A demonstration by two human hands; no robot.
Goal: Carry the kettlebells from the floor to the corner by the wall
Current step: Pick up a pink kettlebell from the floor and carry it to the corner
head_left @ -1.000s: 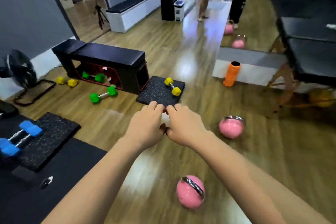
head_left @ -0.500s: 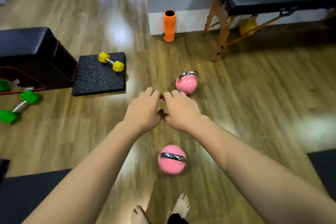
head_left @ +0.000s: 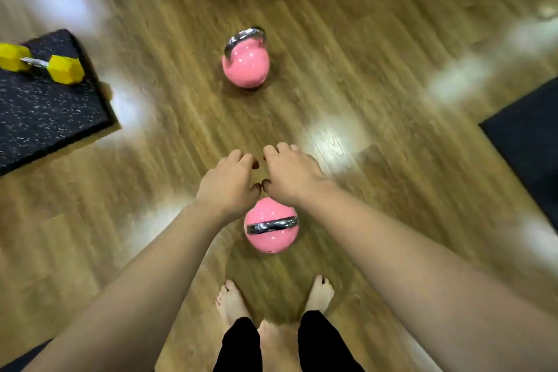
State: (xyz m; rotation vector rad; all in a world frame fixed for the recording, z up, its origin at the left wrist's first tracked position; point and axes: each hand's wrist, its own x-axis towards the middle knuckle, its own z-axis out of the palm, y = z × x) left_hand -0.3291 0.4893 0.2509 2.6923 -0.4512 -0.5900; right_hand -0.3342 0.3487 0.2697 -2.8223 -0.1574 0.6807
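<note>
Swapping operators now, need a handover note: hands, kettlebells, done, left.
Left hand and right hand: both empty, fingers loosely curled, thumbs nearly touching, held above the near kettlebell.
Near kettlebell: on the wood floor just ahead of the bare feet, handle up.
Far kettlebell: further ahead on the floor, upright.
Done: nothing carried.
Left: grip and carry both to the corner, which is out of view.

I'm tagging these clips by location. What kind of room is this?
Most likely a home or small studio gym: two pink kettlebells on a wood floor, and a yellow dumbbell on a black rubber mat.
</note>
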